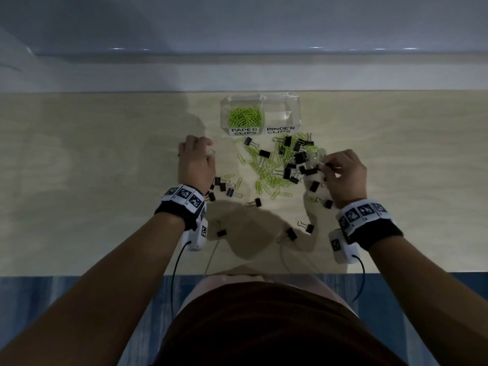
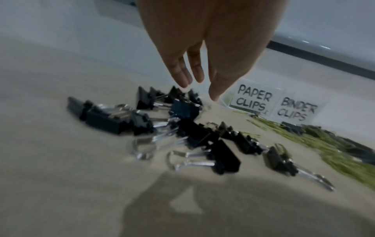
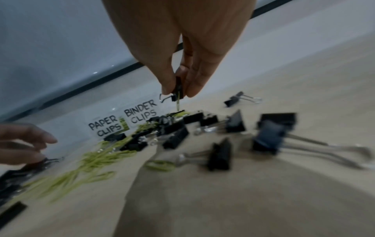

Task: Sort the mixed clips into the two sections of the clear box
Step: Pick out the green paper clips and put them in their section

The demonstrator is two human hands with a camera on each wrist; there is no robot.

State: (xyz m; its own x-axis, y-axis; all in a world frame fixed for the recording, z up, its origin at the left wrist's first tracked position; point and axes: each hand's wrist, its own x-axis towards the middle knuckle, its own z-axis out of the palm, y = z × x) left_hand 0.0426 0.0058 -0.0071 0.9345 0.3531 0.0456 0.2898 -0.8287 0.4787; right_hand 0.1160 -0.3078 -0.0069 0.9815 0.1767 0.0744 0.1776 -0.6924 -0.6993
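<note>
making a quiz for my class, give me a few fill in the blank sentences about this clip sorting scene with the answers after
1. The green paper clips already in the clear box lie in the section labelled ____ CLIPS.
2. The section labelled BINDER CLIPS holds ____ clips so far.
3. The right hand pinches a ____ binder clip in its fingers.
4. The left hand, fingers straight, holds ____.

Missing words: PAPER; no; black; nothing

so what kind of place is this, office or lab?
Likely a data-collection desk, office-like: a plain wooden table against a pale wall, a clear box hand-labelled for paper and binder clips, and marker-tagged wrist cameras. No lab gear shows.
</note>
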